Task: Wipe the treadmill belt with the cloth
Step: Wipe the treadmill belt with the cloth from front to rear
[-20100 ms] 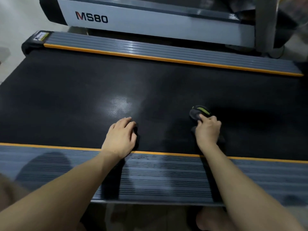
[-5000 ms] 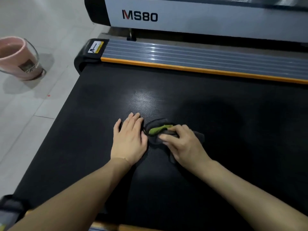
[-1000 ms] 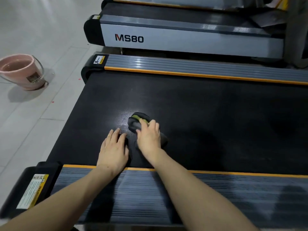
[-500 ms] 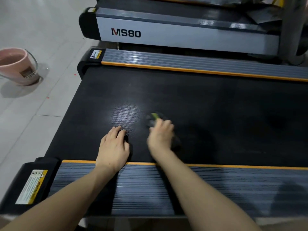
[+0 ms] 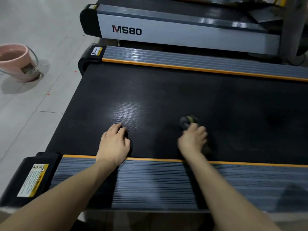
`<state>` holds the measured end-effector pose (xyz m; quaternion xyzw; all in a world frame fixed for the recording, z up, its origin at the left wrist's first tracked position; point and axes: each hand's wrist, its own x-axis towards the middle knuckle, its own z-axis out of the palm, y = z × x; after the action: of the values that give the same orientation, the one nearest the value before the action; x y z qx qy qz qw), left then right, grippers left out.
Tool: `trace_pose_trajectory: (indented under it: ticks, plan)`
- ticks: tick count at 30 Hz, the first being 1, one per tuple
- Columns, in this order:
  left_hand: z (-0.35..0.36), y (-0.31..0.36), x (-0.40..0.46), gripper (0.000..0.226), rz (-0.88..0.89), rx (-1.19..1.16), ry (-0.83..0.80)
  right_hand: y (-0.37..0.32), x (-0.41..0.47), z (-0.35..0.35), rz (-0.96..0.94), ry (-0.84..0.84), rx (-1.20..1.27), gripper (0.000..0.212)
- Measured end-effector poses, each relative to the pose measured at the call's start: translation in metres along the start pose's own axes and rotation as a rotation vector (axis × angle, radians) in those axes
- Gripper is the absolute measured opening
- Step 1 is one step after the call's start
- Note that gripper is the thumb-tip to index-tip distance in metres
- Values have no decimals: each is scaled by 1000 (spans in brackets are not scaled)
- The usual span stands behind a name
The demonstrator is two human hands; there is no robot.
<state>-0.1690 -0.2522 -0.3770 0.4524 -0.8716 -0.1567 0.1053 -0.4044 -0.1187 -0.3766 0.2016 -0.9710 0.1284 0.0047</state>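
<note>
cloth (image 5: 187, 121) under right hand (image 5: 193, 139) fingertips | on belt (image 5: 233, 114)

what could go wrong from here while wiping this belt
1. The left hand leans flat on the treadmill belt; if the belt rolls, it could slip.
2. The small bunched cloth under the right hand covers little, so strips may be missed.
3. The pink bucket sits on the floor nearby and could be kicked over.

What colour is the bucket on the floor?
Pink: the bucket shows best in the head view, at the left.
</note>
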Motion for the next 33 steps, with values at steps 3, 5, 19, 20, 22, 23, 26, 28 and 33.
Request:
trace_pose_trajectory:
  ticks: [3, 5, 19, 20, 22, 23, 26, 28, 33]
  plan:
    - [-1, -1, 2, 32, 14, -5, -1, -76, -61, 17, -344, -107, 70, 40]
    - [-2, -2, 2, 30, 18, -11, 9, -89, -79, 15, -583, -214, 90, 43]
    - [0, -3, 2, 31, 32, 42, -15, -34, -28, 8, -199, -110, 56, 37]
    - [-1, -2, 1, 34, 25, 42, -9, -55, -50, 15, -336, -152, 67, 35]
    - [-3, -1, 1, 39, 13, 39, -4, -67, -66, 13, -559, -247, 91, 32]
    - [-3, -1, 1, 40, 14, 33, -8, -59, -59, 7, -635, -246, 95, 33]
    - [-3, -2, 1, 38, 22, 18, 6, -1, -17, -4, -620, -132, -14, 37]
    - [-2, -2, 0, 38, 34, 15, 22, 37, 18, -12, -396, -96, -40, 33]
    - [-2, -3, 1, 38, 45, 27, 17, 29, 25, -14, -231, -159, -3, 31]
